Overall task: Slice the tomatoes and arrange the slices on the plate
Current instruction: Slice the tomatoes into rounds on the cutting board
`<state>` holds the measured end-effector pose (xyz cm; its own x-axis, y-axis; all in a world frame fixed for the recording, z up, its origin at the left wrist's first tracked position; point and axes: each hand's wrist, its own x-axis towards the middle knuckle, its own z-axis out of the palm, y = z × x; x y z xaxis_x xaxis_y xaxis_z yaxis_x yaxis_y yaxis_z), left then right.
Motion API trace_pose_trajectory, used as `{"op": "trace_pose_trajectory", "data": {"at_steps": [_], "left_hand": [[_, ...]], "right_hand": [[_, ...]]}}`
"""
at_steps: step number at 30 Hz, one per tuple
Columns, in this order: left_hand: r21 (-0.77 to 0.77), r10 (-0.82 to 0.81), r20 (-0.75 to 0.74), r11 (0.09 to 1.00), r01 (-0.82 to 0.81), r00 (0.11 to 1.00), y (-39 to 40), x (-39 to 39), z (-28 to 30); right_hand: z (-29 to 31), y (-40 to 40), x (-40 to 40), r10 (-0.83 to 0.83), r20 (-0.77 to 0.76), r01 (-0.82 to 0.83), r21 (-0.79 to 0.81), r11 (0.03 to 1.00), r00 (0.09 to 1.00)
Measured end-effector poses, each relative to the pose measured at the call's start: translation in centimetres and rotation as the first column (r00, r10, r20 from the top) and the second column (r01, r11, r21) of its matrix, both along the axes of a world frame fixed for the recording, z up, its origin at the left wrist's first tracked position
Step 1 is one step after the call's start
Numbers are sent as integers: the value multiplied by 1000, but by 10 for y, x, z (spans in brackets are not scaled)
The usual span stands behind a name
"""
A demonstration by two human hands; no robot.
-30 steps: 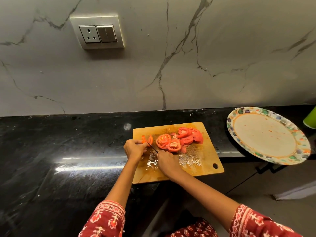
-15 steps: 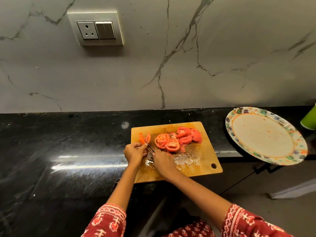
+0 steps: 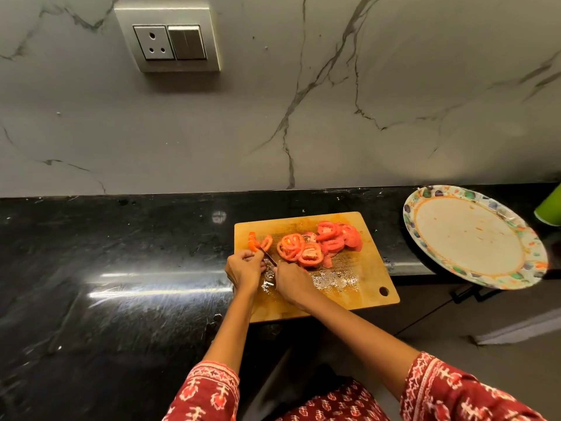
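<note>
The knife (image 3: 269, 257) shows only as a short dark sliver of blade between the two hands; its handle is buried inside the right hand (image 3: 292, 281). The left hand (image 3: 244, 268) covers whatever tomato piece its fingers (image 3: 254, 254) pinch. At the right edge of the frame a green object (image 3: 551, 208) is cut off, its kind unreadable. Both sleeves (image 3: 209, 396) run off the bottom edge.

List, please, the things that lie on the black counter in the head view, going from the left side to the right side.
Left hand → knife → pile of tomato slices on the cutting board → plate → green object at the right edge.
</note>
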<state>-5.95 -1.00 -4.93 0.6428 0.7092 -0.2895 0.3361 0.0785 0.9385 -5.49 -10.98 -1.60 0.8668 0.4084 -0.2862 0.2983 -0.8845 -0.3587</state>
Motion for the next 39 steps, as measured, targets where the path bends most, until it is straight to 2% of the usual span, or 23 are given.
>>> {"op": "trace_pose_trajectory", "data": {"at_steps": [6, 9, 14, 18, 19, 21, 23, 24, 26, 29, 32, 33, 34, 35, 37, 39], "left_hand": [[-36, 16, -24, 999, -17, 1000, 3, 2, 2], [-44, 8, -34, 999, -9, 999, 4, 2, 2], [-96, -1, -24, 995, -2, 1000, 7, 2, 2], [-118, -135, -71, 985, 126, 988, 19, 0, 3], [-81, -184, -88, 981, 177, 979, 25, -2, 5], [127, -230, -101, 962, 241, 968, 38, -3, 6], [338, -279, -130, 890, 307, 952, 45, 0, 11], [392, -316, -165, 848, 356, 934, 46, 2, 14], [394, -387, -227, 803, 448, 894, 46, 7, 17], [376, -444, -233, 780, 501, 866, 44, 11, 15], [407, -437, -193, 779, 477, 878, 43, 11, 14], [410, -446, -190, 773, 483, 875, 44, 12, 14], [394, -465, -196, 769, 504, 863, 45, 13, 14], [361, -483, -202, 772, 523, 852, 45, 14, 15], [307, -474, -204, 800, 515, 857, 43, 14, 16], [279, -409, -196, 848, 450, 891, 42, 12, 15]], "right_hand": [[-13, -18, -21, -67, -44, 70, 68, 995, 997], [-9, -1, -13, -107, -94, 117, 107, 987, 990], [-10, 13, -9, -130, -120, 139, 71, 988, 984], [-13, 4, -10, -139, -152, 151, 70, 986, 978], [-11, 3, -10, -130, -163, 143, 74, 987, 978], [-7, 1, -7, -98, -181, 116, 93, 989, 979], [0, -2, -3, -67, -214, 95, 124, 988, 975], [3, -5, 0, -54, -249, 93, 145, 985, 967], [7, -13, 3, -61, -398, 164, 232, 959, 915], [9, -21, 5, -92, -696, 446, 347, 825, 712], [8, -22, 5, -71, -780, 535, 357, 766, 622], [8, -22, 5, -76, -769, 532, 363, 765, 635], [7, -22, 5, -86, -719, 490, 376, 786, 690], [5, -23, 6, -91, -625, 410, 389, 825, 775], [0, -26, 7, -56, -333, 175, 340, 924, 941], [-4, -29, 5, -32, -153, 72, 263, 962, 988]]}}
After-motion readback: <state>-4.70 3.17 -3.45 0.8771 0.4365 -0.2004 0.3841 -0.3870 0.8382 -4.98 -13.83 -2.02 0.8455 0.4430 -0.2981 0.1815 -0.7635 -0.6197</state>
